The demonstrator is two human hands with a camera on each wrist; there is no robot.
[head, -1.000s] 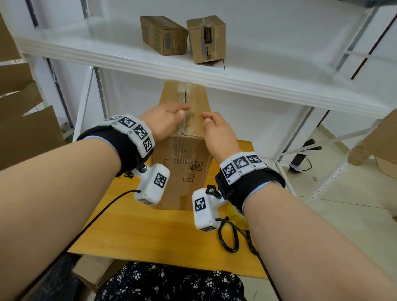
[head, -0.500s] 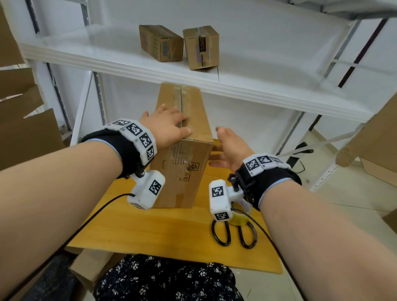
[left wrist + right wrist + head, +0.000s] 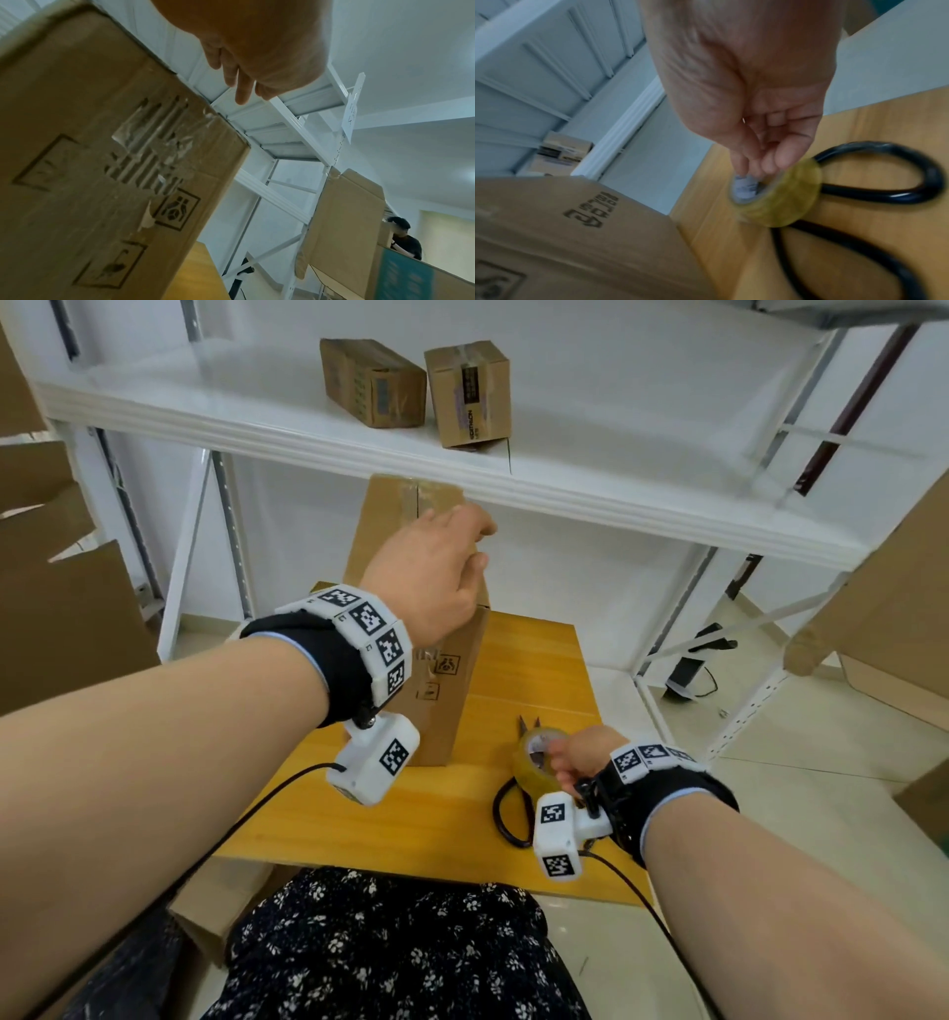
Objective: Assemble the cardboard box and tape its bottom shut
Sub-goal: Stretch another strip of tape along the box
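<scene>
A tall cardboard box (image 3: 447,706) stands on end on the wooden table (image 3: 411,814), its top flaps folded down with a tape strip along the seam. My left hand (image 3: 480,541) rests flat on the top, fingers straight and reaching past the right edge; the left wrist view shows the fingertips (image 3: 243,95) hanging free beyond the box (image 3: 90,162). Low at the right, my right hand (image 3: 560,757) pinches the yellowish tape roll (image 3: 529,773), fingers inside its core (image 3: 746,182) and the roll (image 3: 782,201) tilted up off the table.
Black-handled scissors (image 3: 506,819) lie under and beside the tape roll. A white metal shelf (image 3: 616,505) overhangs the box top, carrying two small cartons (image 3: 372,382). Flattened cardboard leans at the left (image 3: 61,618) and right (image 3: 898,608). Another person (image 3: 403,237) stands far off.
My right hand left the box top, dropped to the table and took hold of the tape roll. My left hand stayed on the box and slid toward its right edge.
</scene>
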